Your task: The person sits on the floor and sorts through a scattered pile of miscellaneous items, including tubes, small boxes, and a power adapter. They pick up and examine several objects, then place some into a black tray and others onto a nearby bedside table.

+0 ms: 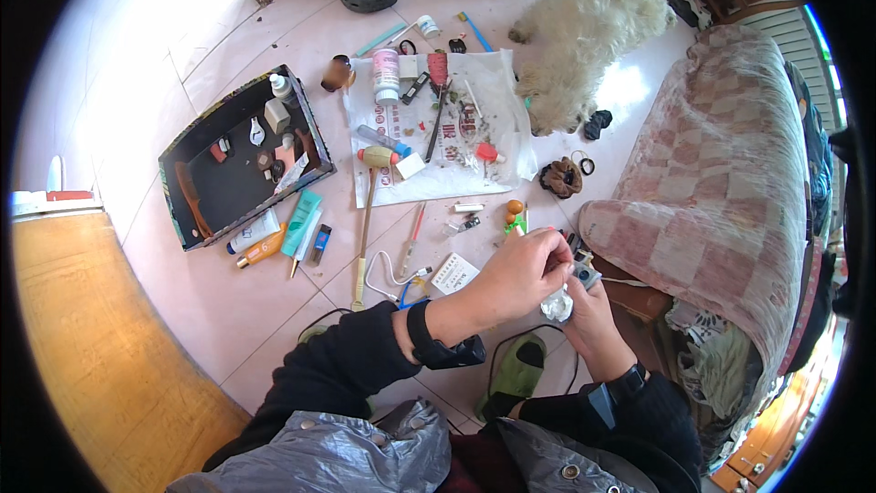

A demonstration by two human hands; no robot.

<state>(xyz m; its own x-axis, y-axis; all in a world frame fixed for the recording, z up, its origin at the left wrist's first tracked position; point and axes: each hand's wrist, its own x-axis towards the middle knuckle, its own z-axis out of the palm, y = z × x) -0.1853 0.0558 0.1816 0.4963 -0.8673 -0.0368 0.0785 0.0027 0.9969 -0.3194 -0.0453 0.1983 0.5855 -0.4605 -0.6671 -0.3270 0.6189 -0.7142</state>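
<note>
My left hand (523, 267) has its fingers pinched together against my right hand; what lies between its fingertips is hidden. A crumpled white piece (558, 305), maybe tissue or film, shows just below those fingertips. My right hand (594, 311) is closed on a small grey object (586, 275), its kind unclear. Beyond the hands lie a green item with orange balls (514, 208), a clear small container (452, 226) and a white box with writing (454, 274). A white USB cable (373, 277) and a mallet-like massager (369, 219) lie further left.
A printed white plastic bag (369, 185) on the tiled floor carries bottles, a red cone and debris. An open box (233, 171) with a comb stands left, tubes (301, 219) beside it. A fluffy dog (588, 34) stands at the upper right, near a covered sofa (712, 150).
</note>
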